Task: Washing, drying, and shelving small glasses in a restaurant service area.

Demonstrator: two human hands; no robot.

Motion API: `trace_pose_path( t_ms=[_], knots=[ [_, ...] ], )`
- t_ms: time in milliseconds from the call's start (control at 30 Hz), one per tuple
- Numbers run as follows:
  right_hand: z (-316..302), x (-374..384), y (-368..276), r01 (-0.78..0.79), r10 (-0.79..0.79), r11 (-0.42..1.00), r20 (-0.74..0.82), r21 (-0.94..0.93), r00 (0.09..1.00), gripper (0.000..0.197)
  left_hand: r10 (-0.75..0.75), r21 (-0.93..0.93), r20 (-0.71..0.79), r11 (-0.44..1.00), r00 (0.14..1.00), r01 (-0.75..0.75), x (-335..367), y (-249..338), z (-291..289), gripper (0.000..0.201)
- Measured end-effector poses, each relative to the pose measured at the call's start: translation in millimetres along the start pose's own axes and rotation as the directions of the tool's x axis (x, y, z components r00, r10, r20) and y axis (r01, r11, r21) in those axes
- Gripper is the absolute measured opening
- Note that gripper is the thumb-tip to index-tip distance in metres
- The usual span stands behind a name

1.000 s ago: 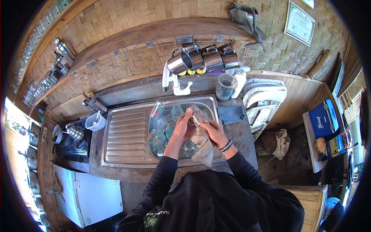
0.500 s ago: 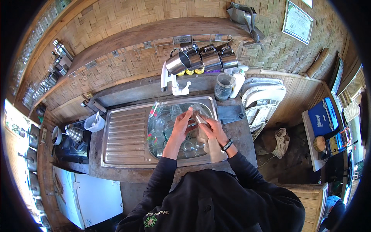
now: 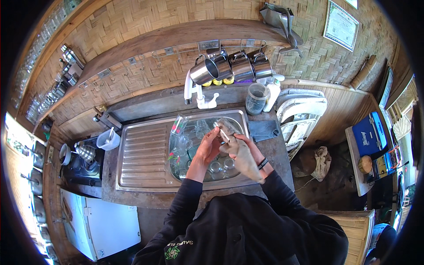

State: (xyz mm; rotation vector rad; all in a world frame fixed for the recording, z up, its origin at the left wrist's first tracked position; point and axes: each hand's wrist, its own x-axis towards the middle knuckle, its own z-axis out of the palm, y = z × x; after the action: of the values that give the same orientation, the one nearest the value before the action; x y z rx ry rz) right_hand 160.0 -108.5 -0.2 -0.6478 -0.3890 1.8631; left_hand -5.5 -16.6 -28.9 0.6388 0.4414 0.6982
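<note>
Woven panels (image 3: 132, 17) line the wall behind a steel sink (image 3: 143, 152) set in a grey bench (image 3: 152, 201); above the glassware (image 3: 215, 167) in the sink, we hold up what looks like a clear glass (image 3: 228, 125); our left grip (image 3: 209, 144) is closed around its near side, while our right grip (image 3: 254, 150) grasps a beige cloth (image 3: 244, 161) that hangs toward our dark sleeve (image 3: 279, 190); we judge wiping to be the step in hand, though how far the cloth reaches inside we cannot tell; the next move, we think, calls for firm support on the left and gentle turning pressure through the cloth, since wet glass could slip.
</note>
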Motion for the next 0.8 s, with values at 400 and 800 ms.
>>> trace_pose_path(
  t_ms=[400,800],
  knots=[
    [-5,12,31,0.368,-0.590,0.175,0.201,-0.913,0.782,0.025,-0.061,0.098,-0.188,0.992,0.980,0.080,-2,7,20,0.040],
    [-1,-41,19,0.382,-0.434,0.820,-0.028,-0.426,0.900,0.039,0.364,0.317,-0.114,0.895,0.925,-0.313,0,22,-3,0.036]
  ],
)
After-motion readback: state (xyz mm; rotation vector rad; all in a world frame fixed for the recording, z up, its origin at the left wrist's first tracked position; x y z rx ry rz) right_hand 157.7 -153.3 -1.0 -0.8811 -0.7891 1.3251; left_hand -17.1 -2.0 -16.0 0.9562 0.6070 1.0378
